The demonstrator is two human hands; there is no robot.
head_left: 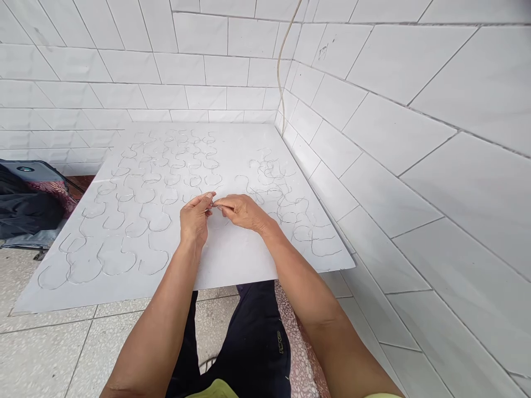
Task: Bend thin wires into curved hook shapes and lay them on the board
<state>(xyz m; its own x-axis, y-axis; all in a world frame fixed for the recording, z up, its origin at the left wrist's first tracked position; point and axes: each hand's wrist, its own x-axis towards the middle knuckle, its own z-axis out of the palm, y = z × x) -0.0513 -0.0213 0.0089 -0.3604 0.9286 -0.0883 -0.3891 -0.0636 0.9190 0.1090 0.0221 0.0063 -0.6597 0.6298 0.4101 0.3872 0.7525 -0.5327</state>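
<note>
A large white board (232,260) lies tilted across the person's lap, with its far end against the tiled wall. Many thin bent wire loops, hook-shaped and curved, lie spread over it, such as a wire loop (117,260) at the near left and a tangled group of wire shapes (269,177) at the far right. My left hand (196,217) and my right hand (243,212) meet above the board's middle. Their fingertips pinch a small thin piece of wire (215,205), mostly hidden by the fingers.
White tiled walls rise behind and to the right of the board. A thin pale cable (281,72) hangs down the corner. A dark bag (29,204) lies on the left. My dark trousers (257,342) show below the board, above a speckled tile floor (99,354).
</note>
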